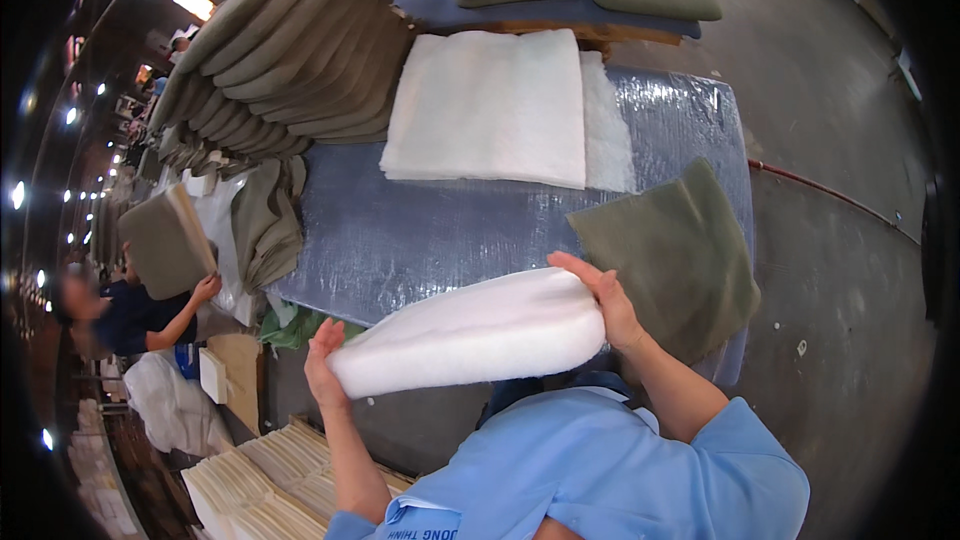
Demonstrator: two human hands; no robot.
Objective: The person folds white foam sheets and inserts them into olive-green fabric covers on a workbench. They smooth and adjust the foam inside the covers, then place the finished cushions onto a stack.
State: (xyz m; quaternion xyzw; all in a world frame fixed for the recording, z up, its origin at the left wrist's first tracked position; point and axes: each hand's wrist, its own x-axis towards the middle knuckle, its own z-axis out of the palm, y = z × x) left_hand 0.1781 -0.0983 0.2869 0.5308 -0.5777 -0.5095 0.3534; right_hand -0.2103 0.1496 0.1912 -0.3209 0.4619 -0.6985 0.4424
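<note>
Hands: left hand point(322, 365), right hand point(600, 302) grip clamped on wadding roll point(465, 332) ends, above table edge point(420, 310).

Folded wadding roll point(470, 332): plain white, no pattern. Wadding sheets point(495, 108) on table: same white, slightly fluffy. Table cover point(440, 230): blue-grey under shiny clear film. Cushion cover point(675, 255) at table edge: plain olive green. Stacked cushions point(300, 50): olive green. Sleeve point(600, 470): light blue. Co-worker's shirt point(130, 315): dark navy. Floor point(840, 270): grey.
</note>
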